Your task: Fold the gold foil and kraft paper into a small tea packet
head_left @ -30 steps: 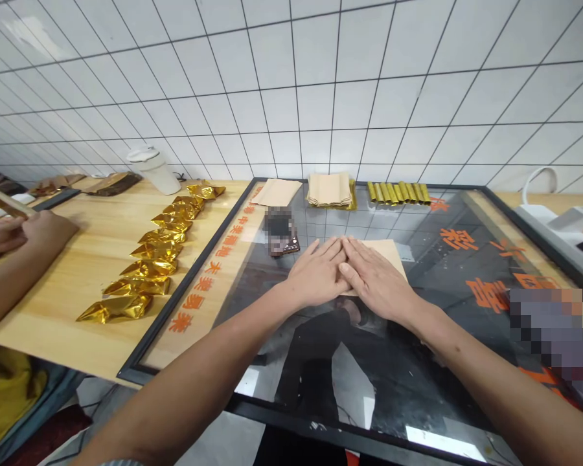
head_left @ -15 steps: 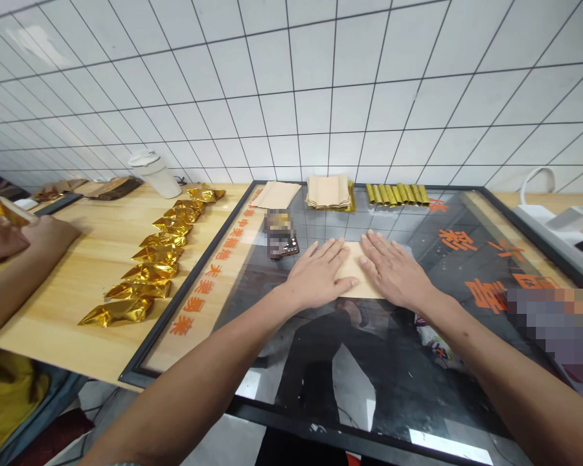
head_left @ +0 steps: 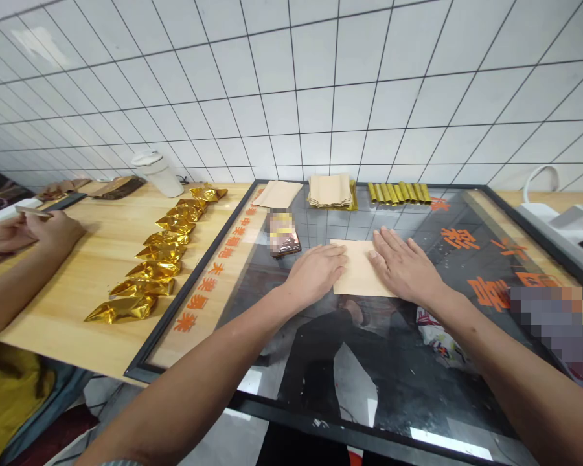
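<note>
A tan sheet of paper (head_left: pixel 357 272) lies flat on the dark glass tabletop (head_left: pixel 408 388) in front of me. My left hand (head_left: pixel 317 273) rests at the sheet's left edge, fingers stretched and touching it; the thumb is hard to see. Over the right part of the paper, my right hand (head_left: pixel 405 264) lies flat with its fingers extended. Behind my hands is a stack of tan paper sheets (head_left: pixel 329 189), with gold foil showing at its side. Another tan paper piece (head_left: pixel 276 193) sits left of that stack, and a phone (head_left: pixel 285 241) lies nearer my left hand.
Several rolled gold tubes (head_left: pixel 399 193) stand in a row by the tiled wall. Twisted gold foil pieces (head_left: pixel 146 268) line the wooden table at left, near a white cup (head_left: pixel 158 173) and another person's hands (head_left: pixel 53 230). A white power strip (head_left: pixel 558 223) is at right.
My hands have moved apart, left hand to the left and right hand slightly right, uncovering more of the tan paper. The other person's hands have shifted their folded piece.
</note>
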A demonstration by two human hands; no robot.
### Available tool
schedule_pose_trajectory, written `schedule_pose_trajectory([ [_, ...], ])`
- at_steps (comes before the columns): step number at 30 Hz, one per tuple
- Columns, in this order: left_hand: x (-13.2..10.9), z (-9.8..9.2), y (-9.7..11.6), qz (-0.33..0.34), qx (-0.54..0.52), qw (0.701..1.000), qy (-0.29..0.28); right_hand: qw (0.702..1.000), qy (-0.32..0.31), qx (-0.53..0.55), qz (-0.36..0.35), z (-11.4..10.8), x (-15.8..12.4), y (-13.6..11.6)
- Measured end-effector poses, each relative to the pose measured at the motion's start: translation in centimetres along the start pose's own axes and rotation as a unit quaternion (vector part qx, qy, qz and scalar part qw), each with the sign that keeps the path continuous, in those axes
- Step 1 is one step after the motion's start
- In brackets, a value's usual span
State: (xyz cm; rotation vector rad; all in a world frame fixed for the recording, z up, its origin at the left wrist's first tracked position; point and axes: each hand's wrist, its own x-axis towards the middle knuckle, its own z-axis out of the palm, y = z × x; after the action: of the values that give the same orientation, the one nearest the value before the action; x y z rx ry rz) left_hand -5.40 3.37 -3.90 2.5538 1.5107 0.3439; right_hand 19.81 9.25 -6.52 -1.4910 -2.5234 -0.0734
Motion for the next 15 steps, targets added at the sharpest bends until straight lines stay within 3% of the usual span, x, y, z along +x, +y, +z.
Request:
schedule_pose_trajectory([
  [9, -0.3, -1.0, -0.8, -0.025, 0.001, 0.998, -0.059, 0.999, -0.005, 0.037, 0.000, -0.5, -0.2, 0.2],
  [15, -0.3, -0.6, -1.4, -0.004, -0.002, 0.999, -0.054, 0.975, 0.129, 0.182, 0.015, -3.7, -0.6, 0.3],
])
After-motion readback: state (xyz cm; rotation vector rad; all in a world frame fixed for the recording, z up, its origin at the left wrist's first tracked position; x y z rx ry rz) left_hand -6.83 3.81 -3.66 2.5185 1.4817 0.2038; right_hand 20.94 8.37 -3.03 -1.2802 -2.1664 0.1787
